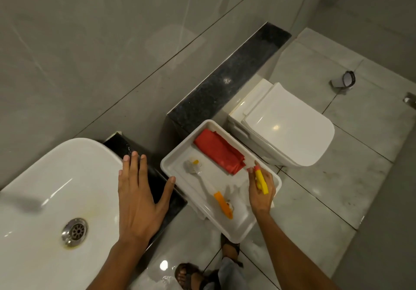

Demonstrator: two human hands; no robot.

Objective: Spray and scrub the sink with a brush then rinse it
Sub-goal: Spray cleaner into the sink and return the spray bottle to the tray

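Our right hand (261, 188) grips the light, slick spray bottle (261, 180) by its neck over the tray (177, 154) at 3 o'clock of the sink (56, 177); left hand (139, 197) open.

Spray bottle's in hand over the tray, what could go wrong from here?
The white tray sits partly past the black counter edge, so lifting the spray bottle out with the right hand could tip it, dropping the brush and red cloth. The floor looks glossy, possibly slippery near the sandalled foot.
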